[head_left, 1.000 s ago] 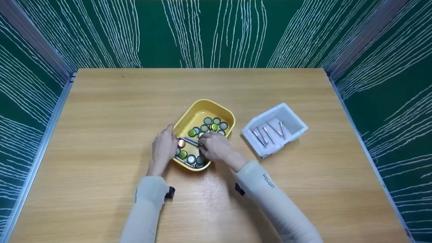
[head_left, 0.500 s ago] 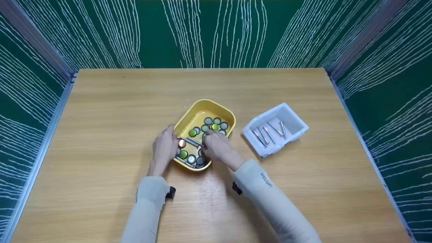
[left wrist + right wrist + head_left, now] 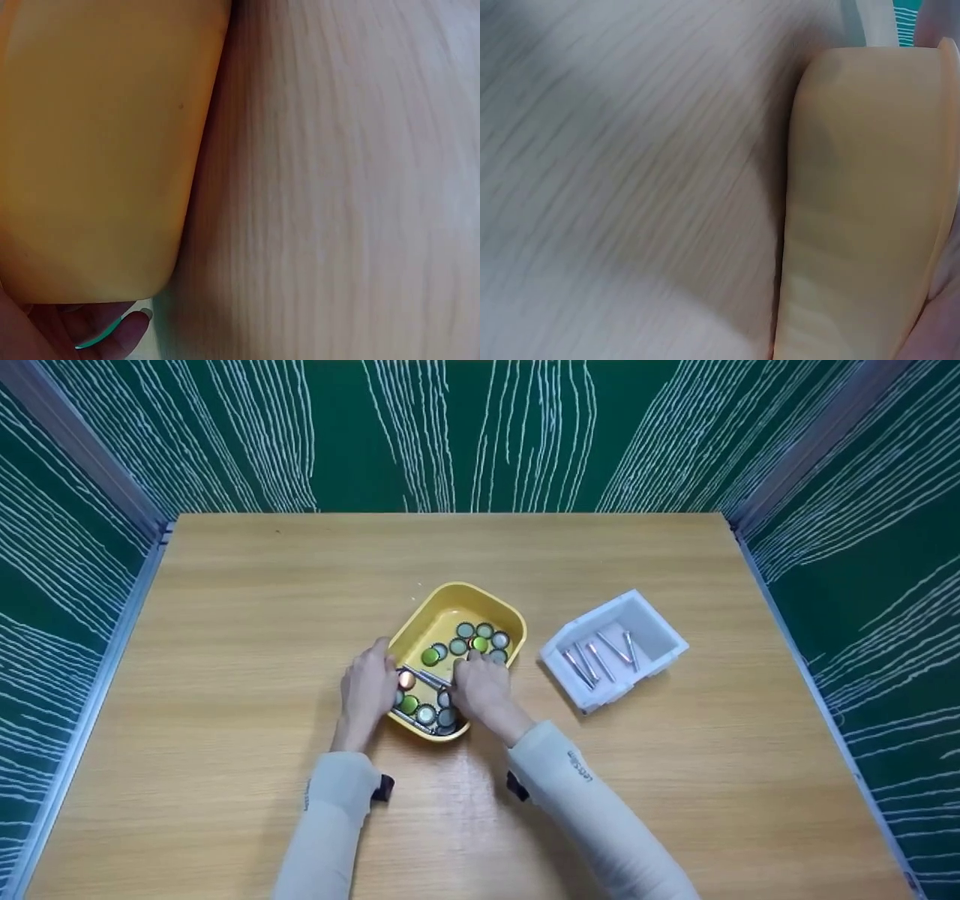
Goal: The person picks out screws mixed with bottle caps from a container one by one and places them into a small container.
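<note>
Nearest me, two pale sleeves (image 3: 600, 825) come in from the person's side of the table (image 3: 262, 585), each with a black piece at the wrist. The forearms angle toward each other, so both hands meet at the yellow tub (image 3: 463, 604), which sits right in front of the person, probably for comfort of reach. The left hand (image 3: 367, 688) grips the tub's left wall, its fingers curled over the rim; I take that as bracing, to keep a light tub from sliding. The right hand (image 3: 484, 688) dips over the opposite rim. Its fingertips are hidden, so I cannot tell whether they grasp anything or are only loosely bent.

Inside, bolts (image 3: 412, 722) lie along the near wall, among bottle caps (image 3: 426, 714). Another small bundle of bolts lies across the middle, its end just beside the right hand. Farther in, green and pale caps gather toward the far right wall, some overlapping.

To the right, apart from the tub, stands a white bin (image 3: 654, 631) with several loose bolts on its floor, set at a slant and presumably placed there for the right arm's reach. Beyond the table's far edge rises a green wall (image 3: 345, 442) streaked with white lines.
</note>
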Demonstrator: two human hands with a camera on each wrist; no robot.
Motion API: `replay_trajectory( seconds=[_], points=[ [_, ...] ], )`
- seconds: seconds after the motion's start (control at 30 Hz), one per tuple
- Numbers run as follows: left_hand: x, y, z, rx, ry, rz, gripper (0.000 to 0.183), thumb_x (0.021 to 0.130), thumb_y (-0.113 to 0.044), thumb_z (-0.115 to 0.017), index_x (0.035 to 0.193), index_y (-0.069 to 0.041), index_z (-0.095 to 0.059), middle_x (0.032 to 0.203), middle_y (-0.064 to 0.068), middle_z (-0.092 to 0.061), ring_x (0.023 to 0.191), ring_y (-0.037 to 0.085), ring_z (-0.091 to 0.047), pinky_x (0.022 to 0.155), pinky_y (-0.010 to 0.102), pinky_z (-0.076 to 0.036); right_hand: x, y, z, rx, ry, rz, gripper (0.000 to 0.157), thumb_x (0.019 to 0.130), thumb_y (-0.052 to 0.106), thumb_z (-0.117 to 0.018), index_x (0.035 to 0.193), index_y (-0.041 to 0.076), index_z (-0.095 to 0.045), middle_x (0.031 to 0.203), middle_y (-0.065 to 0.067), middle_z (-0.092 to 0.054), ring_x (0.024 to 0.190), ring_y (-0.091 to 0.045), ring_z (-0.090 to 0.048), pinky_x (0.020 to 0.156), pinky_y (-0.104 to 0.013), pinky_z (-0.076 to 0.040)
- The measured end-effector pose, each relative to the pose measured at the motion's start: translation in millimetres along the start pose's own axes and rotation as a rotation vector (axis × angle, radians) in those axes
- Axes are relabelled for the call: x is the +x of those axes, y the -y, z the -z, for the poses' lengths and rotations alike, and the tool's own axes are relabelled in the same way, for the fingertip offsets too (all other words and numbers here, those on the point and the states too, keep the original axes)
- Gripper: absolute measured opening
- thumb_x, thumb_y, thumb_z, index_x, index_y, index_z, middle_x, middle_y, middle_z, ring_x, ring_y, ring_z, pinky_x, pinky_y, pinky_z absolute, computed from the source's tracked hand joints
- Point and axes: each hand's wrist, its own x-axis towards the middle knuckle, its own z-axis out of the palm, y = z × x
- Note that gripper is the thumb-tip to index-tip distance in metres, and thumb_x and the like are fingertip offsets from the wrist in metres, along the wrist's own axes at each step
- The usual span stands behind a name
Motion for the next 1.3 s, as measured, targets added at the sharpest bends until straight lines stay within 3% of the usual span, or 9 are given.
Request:
replay_trajectory(
  seconds=[0.27,0.57,0.7,0.93,1.1,1.3],
  points=[
    [1.1,-1.2,1.6,0.001,0.006,0.006,0.037,0.102,-0.019,-0.045,0.138,-0.010,-0.051,0.118,0.021,-0.067,0.101,0.042,-0.067,0.082,0.055,-0.054,0.6,1.4,3.5,-0.065,0.084,0.044,0.040,0.089,0.025,-0.063,0.125,0.008,-0.060,0.123,-0.014,-0.061,0.116,-0.031,-0.057,0.097,-0.045,-0.049],
    [2.2,-0.7,3.6,0.009,0.021,0.012,0.037,0.102,-0.020,-0.045,0.137,-0.010,-0.052,0.120,0.021,-0.067,0.104,0.043,-0.066,0.083,0.055,-0.054,-0.3,-0.4,5.8,-0.075,0.105,0.103,0.045,0.087,0.029,-0.066,0.123,0.007,-0.053,0.117,-0.012,-0.064,0.108,-0.029,-0.062,0.084,-0.041,-0.056],
    [1.9,0.2,3.9,0.011,0.041,0.021,0.041,0.103,-0.021,-0.044,0.142,-0.010,-0.048,0.126,0.022,-0.065,0.107,0.042,-0.064,0.087,0.055,-0.053,-0.7,-1.4,4.2,-0.079,0.099,0.134,0.040,0.088,0.029,-0.065,0.119,0.007,-0.056,0.115,-0.010,-0.065,0.104,-0.027,-0.062,0.082,-0.039,-0.056],
    [1.7,1.4,3.0,0.004,0.029,0.021,0.038,0.103,-0.021,-0.045,0.139,-0.009,-0.051,0.121,0.021,-0.066,0.104,0.042,-0.065,0.085,0.054,-0.053,0.3,-2.0,3.1,-0.035,0.092,0.127,0.032,0.088,0.027,-0.066,0.111,0.006,-0.057,0.103,-0.010,-0.066,0.095,-0.028,-0.064,0.077,-0.038,-0.056],
    [1.4,0.9,2.3,0.007,0.020,0.014,0.037,0.103,-0.020,-0.045,0.137,-0.009,-0.052,0.118,0.020,-0.067,0.101,0.040,-0.066,0.083,0.053,-0.054,0.7,-3.2,3.5,0.005,0.056,0.132,0.029,0.088,0.024,-0.067,0.110,0.007,-0.059,0.105,-0.011,-0.066,0.097,-0.029,-0.065,0.077,-0.041,-0.057],
    [-0.2,0.4,2.2,0.006,-0.008,-0.003,0.032,0.101,-0.018,-0.048,0.130,-0.010,-0.057,0.113,0.020,-0.069,0.101,0.043,-0.066,0.080,0.055,-0.054,-1.0,-7.9,2.9,0.206,-0.036,0.177,0.021,0.089,0.013,-0.065,0.109,0.008,-0.065,0.108,-0.011,-0.064,0.102,-0.031,-0.064,0.083,-0.049,-0.055]
  ],
)
